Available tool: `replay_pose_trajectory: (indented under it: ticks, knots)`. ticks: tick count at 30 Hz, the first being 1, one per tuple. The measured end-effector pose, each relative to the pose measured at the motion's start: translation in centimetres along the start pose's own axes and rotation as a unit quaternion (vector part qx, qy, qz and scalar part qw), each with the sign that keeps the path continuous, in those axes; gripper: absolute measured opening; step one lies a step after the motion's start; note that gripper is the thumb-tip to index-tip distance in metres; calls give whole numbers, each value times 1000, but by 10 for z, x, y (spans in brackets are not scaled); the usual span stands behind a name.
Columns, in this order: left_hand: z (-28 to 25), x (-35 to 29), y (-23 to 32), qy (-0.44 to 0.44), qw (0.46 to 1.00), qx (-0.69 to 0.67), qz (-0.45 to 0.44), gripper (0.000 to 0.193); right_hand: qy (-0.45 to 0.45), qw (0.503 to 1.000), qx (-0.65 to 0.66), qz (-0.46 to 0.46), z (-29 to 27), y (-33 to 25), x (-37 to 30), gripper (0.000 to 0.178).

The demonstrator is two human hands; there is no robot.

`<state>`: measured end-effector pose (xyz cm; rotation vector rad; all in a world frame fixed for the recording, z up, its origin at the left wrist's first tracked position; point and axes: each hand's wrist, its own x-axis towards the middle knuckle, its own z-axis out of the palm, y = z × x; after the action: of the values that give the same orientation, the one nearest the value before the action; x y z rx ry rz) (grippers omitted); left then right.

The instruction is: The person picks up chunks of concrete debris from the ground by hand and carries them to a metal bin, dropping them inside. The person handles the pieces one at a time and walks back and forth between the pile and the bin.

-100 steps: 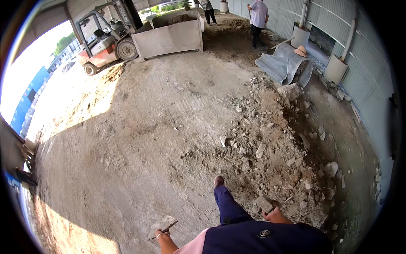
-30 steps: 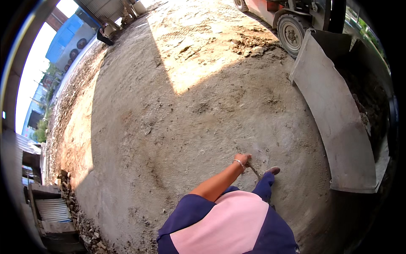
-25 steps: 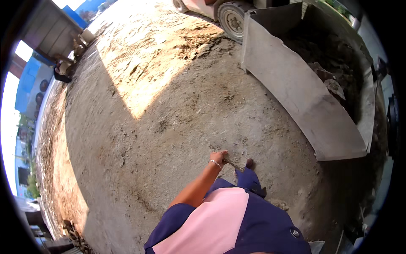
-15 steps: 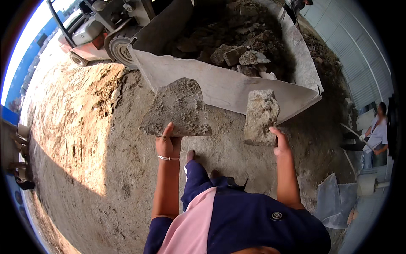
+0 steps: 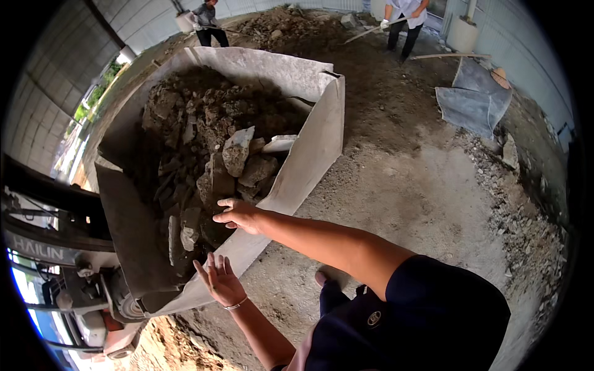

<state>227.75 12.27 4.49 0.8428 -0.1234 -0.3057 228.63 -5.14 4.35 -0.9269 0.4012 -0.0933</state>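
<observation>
Both empty with fingers parted, the right hand sits nearer than the left hand to the pale stone ahead in the bin.

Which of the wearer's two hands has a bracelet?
The left hand, lower in view, has a silvery bracelet; the right hand, higher up, is bare-wristed.

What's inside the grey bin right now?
Dark soil and broken stone chunks are heaped inside the grey bin. The right hand covers a little of this; anything beneath the surface is hidden.
</observation>
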Motion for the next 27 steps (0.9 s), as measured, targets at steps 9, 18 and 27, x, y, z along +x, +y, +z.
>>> replay_pose_trajectory:
  ticks: [9,18,27]
  knots:
    - [-74,-72,-151,-107,809,257,-518,45,474,729,-474,140,-316,155,-313,25]
    - [111,-136,-254,-317,747,368,-454,43,604,647,-104,455,-294,440,-646,23]
    - [93,-249,-443,-384,549,494,-555,49,744,416,522,25,-212,440,-662,9]
